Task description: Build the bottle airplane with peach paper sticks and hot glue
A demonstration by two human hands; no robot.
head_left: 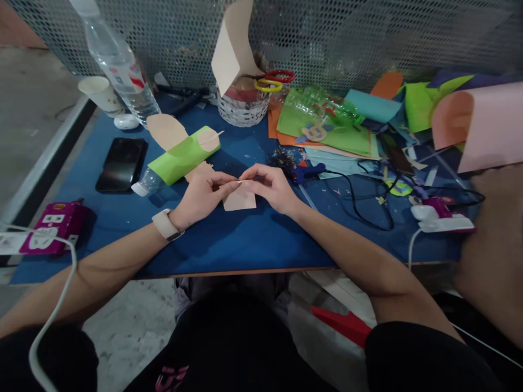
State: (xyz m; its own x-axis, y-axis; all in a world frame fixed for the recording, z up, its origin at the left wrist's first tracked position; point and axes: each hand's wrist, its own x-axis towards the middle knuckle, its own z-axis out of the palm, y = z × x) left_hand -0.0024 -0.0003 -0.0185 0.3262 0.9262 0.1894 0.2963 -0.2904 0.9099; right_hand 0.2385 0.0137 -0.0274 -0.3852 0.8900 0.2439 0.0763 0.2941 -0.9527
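Note:
Both hands meet over the table's middle at a small piece of beige paper [239, 200]. My left hand [202, 195], with a pale watch on its wrist, pinches the paper's upper edge between thumb and forefinger. From the other side my right hand [273, 188] pinches the same edge, its fingertips almost touching the left ones. Just beyond my left hand lies a small plastic bottle [152, 179] wrapped in green paper [183, 155]. Beige paper shapes, one a rounded wing-like piece [166, 130], stick out from the wrapped bottle.
At the back stand a water bottle [122, 68], a paper cup [98, 93] and a white basket [244, 109] with scissors [272, 80]. A phone [120, 165] lies left. A blue glue gun [306, 171], its cord and coloured paper [327, 128] fill the right. Purple power strips [57, 226] sit at the side.

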